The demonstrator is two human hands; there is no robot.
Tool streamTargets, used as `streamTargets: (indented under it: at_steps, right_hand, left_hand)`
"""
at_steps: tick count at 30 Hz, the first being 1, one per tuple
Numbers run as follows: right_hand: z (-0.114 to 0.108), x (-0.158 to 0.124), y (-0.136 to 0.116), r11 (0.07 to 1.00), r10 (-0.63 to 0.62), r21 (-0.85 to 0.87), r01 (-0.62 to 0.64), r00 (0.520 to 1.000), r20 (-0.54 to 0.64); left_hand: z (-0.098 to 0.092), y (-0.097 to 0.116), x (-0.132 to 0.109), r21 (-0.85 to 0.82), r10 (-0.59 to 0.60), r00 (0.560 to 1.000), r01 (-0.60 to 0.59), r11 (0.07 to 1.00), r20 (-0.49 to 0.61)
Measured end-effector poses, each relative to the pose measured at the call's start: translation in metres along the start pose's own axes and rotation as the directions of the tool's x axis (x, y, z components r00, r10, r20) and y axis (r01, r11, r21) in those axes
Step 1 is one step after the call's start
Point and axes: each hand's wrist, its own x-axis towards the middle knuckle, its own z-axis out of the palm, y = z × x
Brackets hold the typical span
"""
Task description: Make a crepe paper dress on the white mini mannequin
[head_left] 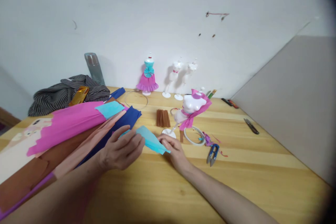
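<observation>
pinching light blue paper (149, 139) between left hand (121, 152) and right hand (172, 148).

text: none legible | labels: none | numbers: none

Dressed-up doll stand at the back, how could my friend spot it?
Go to the far edge of the wooden table, by the white wall. In the row standing there, it is the left doll stand, nearest the grey bottle. Only it wears a pink skirt and turquoise top; the two white stands beside it have no dress.
</observation>
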Motion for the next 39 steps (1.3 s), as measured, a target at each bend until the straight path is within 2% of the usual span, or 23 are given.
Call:
streamTargets:
  at_steps: [2,4,10,13,15,19,21,23,24,26,29,30,32,34,35,36,39]
  right_hand:
    - [0.002,0.001,-0.002,0.978,0.104,0.178,-0.113,0.993,0.058]
    - [0.005,0.001,-0.004,0.947,0.161,0.260,-0.187,0.980,0.118]
    - [0.005,-0.002,-0.015,0.875,0.276,0.298,-0.383,0.898,0.343]
    - [0.005,-0.005,-0.020,0.813,0.358,0.314,-0.490,0.846,0.394]
    - [0.006,-0.006,-0.023,0.781,0.383,0.338,-0.525,0.830,0.406]
    - [0.005,-0.005,-0.026,0.762,0.392,0.362,-0.537,0.827,0.402]
    - [0.003,-0.005,-0.027,0.762,0.390,0.369,-0.532,0.832,0.395]
    - [0.002,-0.005,-0.028,0.774,0.378,0.374,-0.511,0.847,0.375]
    - [0.002,-0.005,-0.029,0.785,0.369,0.375,-0.493,0.858,0.357]
    - [0.003,-0.005,-0.029,0.808,0.355,0.376,-0.454,0.884,0.305]
    - [0.004,-0.005,-0.028,0.831,0.351,0.367,-0.418,0.906,0.237]
    - [0.004,-0.005,-0.026,0.837,0.352,0.359,-0.414,0.908,0.225]
    - [0.005,-0.004,-0.022,0.849,0.355,0.333,-0.410,0.910,0.214]
    - [0.005,-0.004,-0.016,0.868,0.355,0.291,-0.403,0.912,0.205]
    - [0.005,-0.005,-0.014,0.880,0.351,0.263,-0.396,0.914,0.201]
    - [0.005,-0.005,-0.011,0.892,0.345,0.235,-0.386,0.918,0.198]
    - [0.006,-0.005,-0.009,0.923,0.318,0.161,-0.351,0.928,0.196]
  left_hand:
    - [-0.001,0.001,-0.002,-0.039,0.046,0.999,-0.046,0.998,0.011]
    - [-0.001,0.002,-0.003,-0.060,0.069,0.997,-0.066,0.996,0.039]
    - [0.002,0.009,-0.005,-0.019,0.106,0.990,-0.105,0.994,0.093]
    - [0.004,0.012,-0.007,-0.034,0.080,0.991,-0.076,0.997,0.111]
    - [0.006,0.013,-0.008,-0.030,0.063,0.991,-0.060,0.998,0.121]
    - [0.010,0.014,-0.010,-0.083,-0.038,0.993,0.047,0.995,0.110]
    - [0.012,0.016,-0.009,-0.122,-0.148,0.983,0.161,0.979,0.110]
    - [0.015,0.018,-0.007,-0.155,-0.307,0.944,0.323,0.934,0.118]
    - [0.016,0.018,-0.005,-0.182,-0.396,0.910,0.414,0.892,0.124]
    - [0.019,0.019,-0.003,-0.266,-0.562,0.813,0.582,0.769,0.155]
    - [0.023,0.017,0.000,-0.381,-0.741,0.628,0.762,0.523,0.239]
    - [0.024,0.017,0.001,-0.414,-0.786,0.556,0.804,0.427,0.270]
    - [0.027,0.017,0.003,-0.504,-0.859,0.369,0.850,0.156,0.356]
    - [0.030,0.019,0.008,-0.569,-0.862,0.194,0.812,-0.127,0.469]
    - [0.031,0.021,0.010,-0.581,-0.843,0.135,0.780,-0.233,0.520]
    - [0.033,0.023,0.013,-0.584,-0.823,0.099,0.752,-0.306,0.559]
    - [0.038,0.027,0.021,-0.583,-0.784,0.068,0.708,-0.398,0.617]
